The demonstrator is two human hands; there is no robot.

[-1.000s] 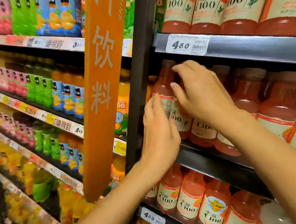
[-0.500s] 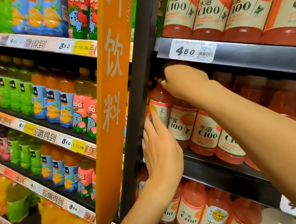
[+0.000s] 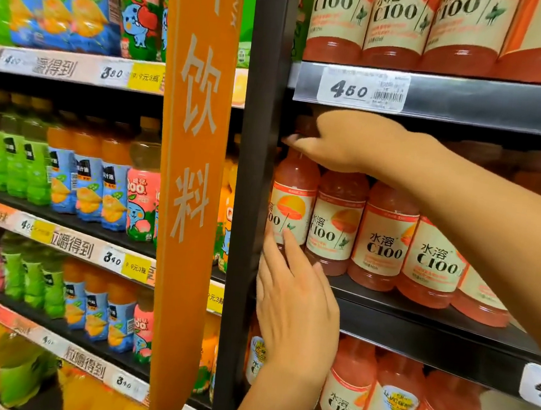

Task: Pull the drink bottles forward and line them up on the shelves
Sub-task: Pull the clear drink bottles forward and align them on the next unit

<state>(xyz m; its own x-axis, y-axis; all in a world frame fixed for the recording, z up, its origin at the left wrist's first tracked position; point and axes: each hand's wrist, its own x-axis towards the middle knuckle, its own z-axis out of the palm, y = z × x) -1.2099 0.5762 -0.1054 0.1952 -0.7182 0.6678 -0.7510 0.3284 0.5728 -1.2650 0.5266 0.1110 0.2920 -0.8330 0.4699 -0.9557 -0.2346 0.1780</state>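
Observation:
Pink C100 drink bottles with cream labels stand in a row on the middle dark shelf. The leftmost bottle stands against the black upright post. My right hand reaches in from the right and is closed over that bottle's cap and neck. My left hand comes up from below with fingers spread, its fingertips touching the bottle's lower label. Three more C100 bottles stand to the right, stepping back along the shelf edge.
An orange hanging sign covers the black post beside the bottle. More C100 bottles fill the shelf above and the shelf below. Left shelves hold green, blue and pink juice bottles. A 4.50 price tag sits overhead.
My right hand slid left from the second bottle onto the leftmost bottle's top and closed over it. My left hand dropped lower, down to the bottle's base. The view shifted closer.

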